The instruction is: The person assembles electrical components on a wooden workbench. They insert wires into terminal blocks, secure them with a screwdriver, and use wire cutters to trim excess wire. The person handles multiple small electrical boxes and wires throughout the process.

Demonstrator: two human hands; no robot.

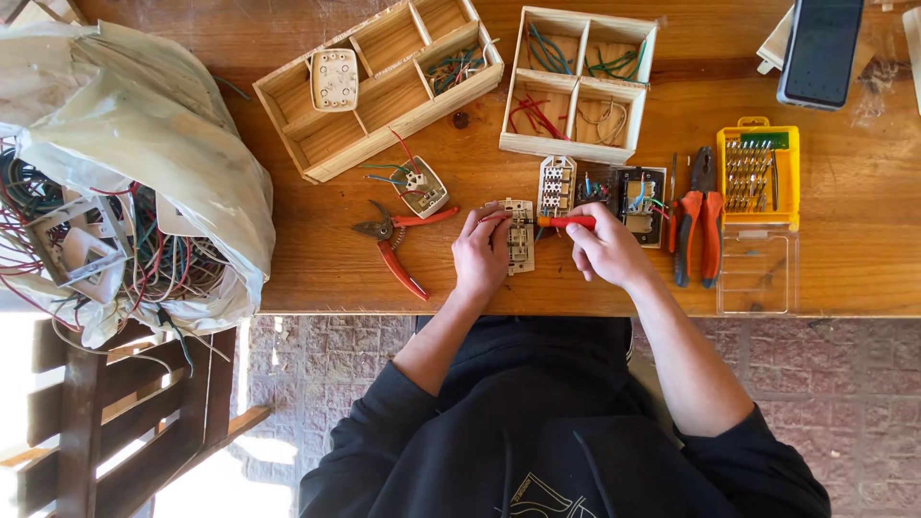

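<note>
Your left hand is closed on the pale switch module, pinning it flat to the desk near the front edge, with the fingers curled over its left side. Your right hand is wrapped in a fist around the red-handled screwdriver, which lies level, its tip touching the module's right edge. At 12 o'clock from the module sits a second white module, and beside that, at 3 o'clock, a dark switch body with coloured wires. At 9 o'clock from your left hand lie the red-handled snips, jaws apart. At 3 o'clock from your right hand rest orange-handled pliers, then a yellow bit case. Two wooden compartment trays holding wire offcuts stand at 12 o'clock, farther back.
</note>
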